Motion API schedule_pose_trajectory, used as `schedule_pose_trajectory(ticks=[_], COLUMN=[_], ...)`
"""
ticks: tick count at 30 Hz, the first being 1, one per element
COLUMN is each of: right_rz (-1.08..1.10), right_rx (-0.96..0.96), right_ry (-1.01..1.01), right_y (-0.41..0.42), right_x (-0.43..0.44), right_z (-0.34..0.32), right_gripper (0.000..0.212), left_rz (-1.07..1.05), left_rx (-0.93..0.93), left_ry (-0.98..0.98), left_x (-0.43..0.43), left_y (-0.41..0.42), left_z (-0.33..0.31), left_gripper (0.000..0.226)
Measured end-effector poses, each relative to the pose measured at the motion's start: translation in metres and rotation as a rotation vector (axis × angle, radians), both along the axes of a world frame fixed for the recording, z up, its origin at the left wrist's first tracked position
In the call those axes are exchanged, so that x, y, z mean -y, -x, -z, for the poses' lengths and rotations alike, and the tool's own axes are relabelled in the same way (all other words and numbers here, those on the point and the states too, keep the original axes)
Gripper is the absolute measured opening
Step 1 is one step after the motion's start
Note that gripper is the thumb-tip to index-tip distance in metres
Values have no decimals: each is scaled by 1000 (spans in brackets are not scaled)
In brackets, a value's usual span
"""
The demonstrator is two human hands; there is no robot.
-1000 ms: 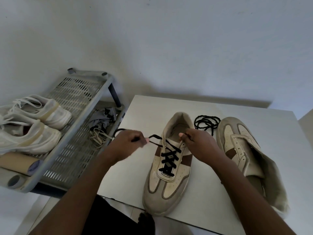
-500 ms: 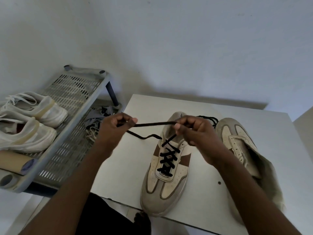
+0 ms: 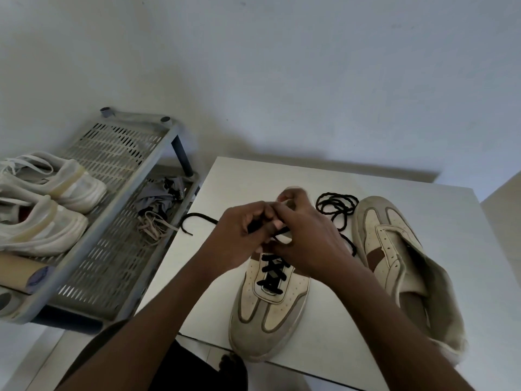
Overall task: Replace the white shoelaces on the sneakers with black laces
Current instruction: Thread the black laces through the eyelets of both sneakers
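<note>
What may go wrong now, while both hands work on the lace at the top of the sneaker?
1. The toe of the sneaker reaches the near edge of the table. A strong pull on the black lace by the left hand and right hand might drag it off.
2. The spare lace lies coiled close beside the right hand and might get caught up in the knot.

Both hands meet over a half-laced sneaker

Left hand (image 3: pixel 239 235) and right hand (image 3: pixel 307 241) pinch the black lace (image 3: pixel 272 268) above the sneaker (image 3: pixel 270 309) on the white table (image 3: pixel 324 176).
</note>
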State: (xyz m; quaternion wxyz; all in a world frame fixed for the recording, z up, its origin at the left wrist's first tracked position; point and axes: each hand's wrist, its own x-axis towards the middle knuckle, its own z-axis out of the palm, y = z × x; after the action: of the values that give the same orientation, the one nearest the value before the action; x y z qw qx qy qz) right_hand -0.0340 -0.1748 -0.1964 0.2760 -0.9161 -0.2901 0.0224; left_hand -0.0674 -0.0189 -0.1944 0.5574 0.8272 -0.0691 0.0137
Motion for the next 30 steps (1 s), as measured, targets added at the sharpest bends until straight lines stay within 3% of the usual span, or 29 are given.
schedule_pose_trajectory(ticks=[3,5,9,13,15,16,18,20,21,23,25,27,30], right_rz=[-15,-10,120,457,498,486,362,166,70,-46,-72,-12,277], right_rx=[109,61,-348,-488,-438,-333,-108,5,67,120,-82,-253,-354], right_ry=[18,-34,-541,-857,-805,-635,-191,-7,-2,-56,-163,-281,-730], right_y=[-5,-10,-18,-24,-23,-22,-17,-9,-6,-1,-2,-4,-11], right_x=[0,3,19,28,23,20,13,4,-1,-5,-2,2,13], right_z=[5,7,0,7,9,8,4,0,-1,3,6,6,1], right_gripper=[32,20,27,34,30,26,51,76,72,41,20,16,23], left_rz=[-33,-86,-119,-306,-419,-442,-392,-245,-170,-93,-95,-111,-245], left_rx=[62,45,-103,-219,-193,-170,-122,-89,-77,-53,-45,-90,-174], left_ry=[-47,-39,-134,-45,28,55,59,0,-49,-130,-163,-146,0], left_x=[0,-9,-37,-56,-59,-56,-44,-27,-21,-16,-20,-28,-45], left_y=[0,-4,-5,-7,-8,-8,-6,-2,-2,-2,-4,-3,-4], left_z=[2,4,3,7,8,7,3,-2,-1,4,6,5,3], left_gripper=[15,11,14,23,25,24,19,12,11,10,10,11,18])
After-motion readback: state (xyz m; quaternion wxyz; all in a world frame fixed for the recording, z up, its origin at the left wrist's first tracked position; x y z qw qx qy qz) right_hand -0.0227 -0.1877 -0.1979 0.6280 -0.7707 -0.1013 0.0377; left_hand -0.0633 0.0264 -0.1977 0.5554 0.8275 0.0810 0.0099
